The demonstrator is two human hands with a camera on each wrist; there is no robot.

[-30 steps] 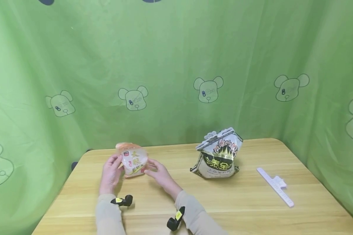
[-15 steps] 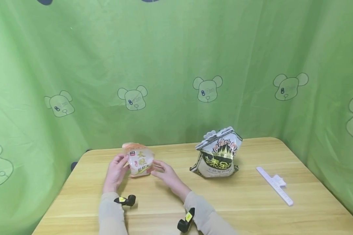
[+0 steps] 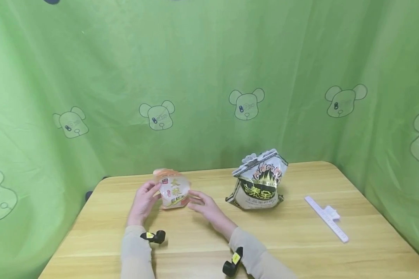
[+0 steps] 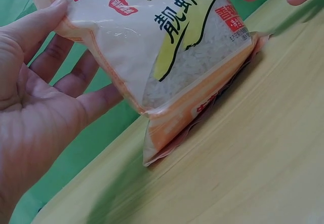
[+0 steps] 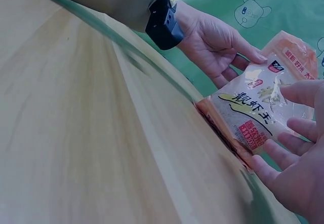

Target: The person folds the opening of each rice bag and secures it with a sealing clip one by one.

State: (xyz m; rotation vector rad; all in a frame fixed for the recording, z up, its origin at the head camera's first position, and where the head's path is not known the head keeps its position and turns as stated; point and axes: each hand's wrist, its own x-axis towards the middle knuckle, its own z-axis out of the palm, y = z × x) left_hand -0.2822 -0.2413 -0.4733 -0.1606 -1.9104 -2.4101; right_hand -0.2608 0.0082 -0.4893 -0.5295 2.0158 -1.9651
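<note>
A small plastic bag of rice [image 3: 174, 190], white with orange edges, stands upright on the table at the left. My left hand [image 3: 144, 200] grips its left edge, thumb on the printed front and fingers behind. In the left wrist view, white grains show through a window in the rice bag [image 4: 187, 67], and its base meets the wood. My right hand [image 3: 211, 212] is at the bag's right side with loosely extended, spread fingers. A fingertip of the right hand [image 5: 304, 153] appears to touch the bag in the right wrist view; the contact is partly hidden.
A larger black, white and gold bag [image 3: 260, 190] stands right of centre, its top folded under a pale clip [image 3: 255, 161]. A loose white ruler-like clip [image 3: 326, 219] lies on the wooden table [image 3: 363, 255] at the right. Green curtain [image 3: 202, 58] encloses the table.
Both hands and the rice bag have shifted rightward along the table, with the bag kept upright. The larger bag and the loose clip stay where they were.
</note>
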